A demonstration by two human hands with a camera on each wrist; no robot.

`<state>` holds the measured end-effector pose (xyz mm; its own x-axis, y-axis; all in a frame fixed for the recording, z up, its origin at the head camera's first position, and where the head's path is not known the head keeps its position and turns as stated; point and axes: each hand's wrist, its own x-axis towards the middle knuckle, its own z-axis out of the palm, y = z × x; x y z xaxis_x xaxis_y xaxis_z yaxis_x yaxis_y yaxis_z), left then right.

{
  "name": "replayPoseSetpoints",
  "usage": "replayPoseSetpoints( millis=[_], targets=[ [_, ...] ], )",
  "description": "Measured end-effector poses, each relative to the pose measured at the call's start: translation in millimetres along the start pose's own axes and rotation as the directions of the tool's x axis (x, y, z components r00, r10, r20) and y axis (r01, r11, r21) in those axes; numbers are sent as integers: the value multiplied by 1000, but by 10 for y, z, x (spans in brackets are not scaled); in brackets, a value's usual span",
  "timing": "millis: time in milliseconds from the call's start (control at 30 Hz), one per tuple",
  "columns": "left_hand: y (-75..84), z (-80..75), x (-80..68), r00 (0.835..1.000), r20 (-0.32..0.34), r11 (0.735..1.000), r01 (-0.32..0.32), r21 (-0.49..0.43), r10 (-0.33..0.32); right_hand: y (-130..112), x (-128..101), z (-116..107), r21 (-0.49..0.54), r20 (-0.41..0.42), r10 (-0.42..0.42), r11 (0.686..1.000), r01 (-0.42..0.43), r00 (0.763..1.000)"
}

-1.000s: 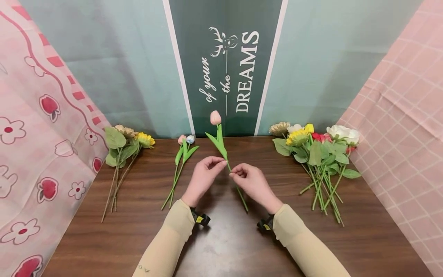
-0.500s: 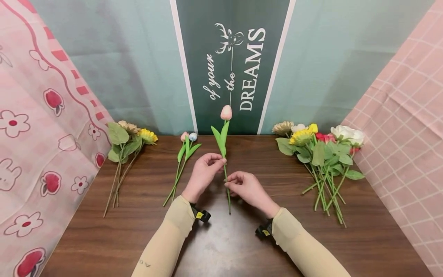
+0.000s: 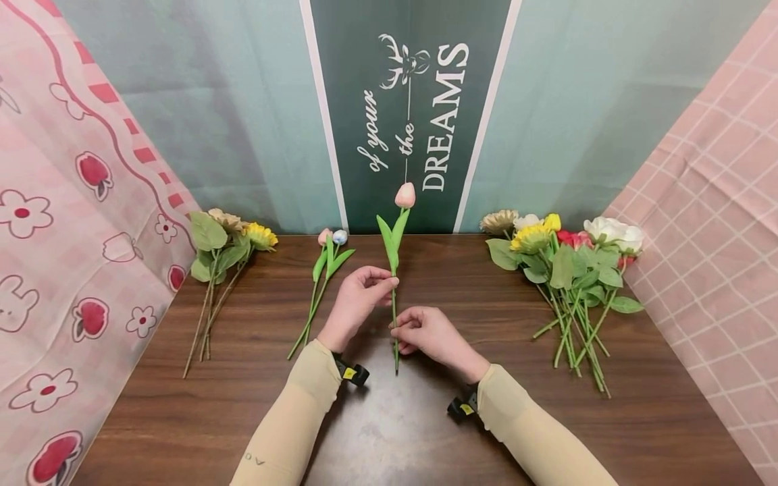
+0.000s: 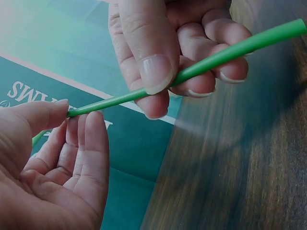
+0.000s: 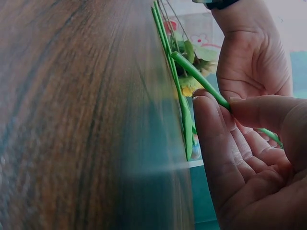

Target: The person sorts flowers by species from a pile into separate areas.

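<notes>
A pink artificial tulip [image 3: 404,196] with green leaves stands nearly upright between my hands, bloom at the top. My left hand [image 3: 361,300] pinches its stem just below the leaves, thumb against fingers. Lower down, my right hand [image 3: 434,335] pinches the same green stem [image 4: 206,64] between thumb and fingers, and the stem's end sticks out past it. In the right wrist view that stem end [image 5: 184,62] points away from the thumb. To the left of my left hand, two more tulips, a pink one [image 3: 325,237] and a blue-white one [image 3: 340,237], lie with crossed stems.
At the far left of the wooden table [image 3: 389,432] lies a small bunch with a yellow flower [image 3: 261,237] and beige blooms. A larger pile with white roses [image 3: 612,235], red and yellow flowers lies at the right. Curtains with printed cloth enclose the back and both sides.
The tulip has swung from leaning left to nearly upright, its bloom moving right. My right hand has slid down and slightly left along the stem; my left hand keeps its pinch.
</notes>
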<state>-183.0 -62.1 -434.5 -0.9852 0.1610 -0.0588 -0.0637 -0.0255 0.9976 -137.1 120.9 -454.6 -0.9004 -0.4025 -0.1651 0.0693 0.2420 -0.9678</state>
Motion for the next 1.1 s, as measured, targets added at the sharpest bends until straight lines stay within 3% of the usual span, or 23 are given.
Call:
replayPoseSetpoints(
  millis=[333, 433, 500, 633, 733, 867, 967, 1033, 1100],
  targets=[
    [-6, -15, 25, 1000, -4, 999, -2, 45, 2, 8, -12, -6, -23, 0, -25, 999, 25, 1000],
    [14, -95, 26, 1000, -25, 998, -11, 56, 12, -24, -35, -25, -131, -32, -93, 988, 88, 995],
    [23, -197, 29, 998, -53, 997, -12, 74, 16, -52, -50, -45, -247, -68, -149, 960, 128, 986],
    [14, -536, 54, 994, -111, 990, 3, 139, 13, -100, -59, -72, -471, -126, -222, 871, 139, 967],
    [-11, -891, 51, 990, -138, 975, 35, 219, -5, -119, -28, -58, -593, -104, -236, 795, 130, 966],
    [-52, -1343, -1, 984, -170, 943, 110, 315, -58, -158, 63, -6, -760, 16, -279, 621, 193, 960],
    [-74, -1557, -36, 979, -176, 925, 162, 345, -105, -206, 149, 52, -825, 125, -317, 494, 276, 940],
    [-88, -1622, -43, 977, -169, 913, 185, 363, -131, -236, 200, 96, -840, 177, -321, 443, 313, 930],
    [-109, -1642, -37, 975, -164, 904, 205, 375, -153, -260, 243, 143, -847, 210, -309, 416, 330, 928]
  ],
)
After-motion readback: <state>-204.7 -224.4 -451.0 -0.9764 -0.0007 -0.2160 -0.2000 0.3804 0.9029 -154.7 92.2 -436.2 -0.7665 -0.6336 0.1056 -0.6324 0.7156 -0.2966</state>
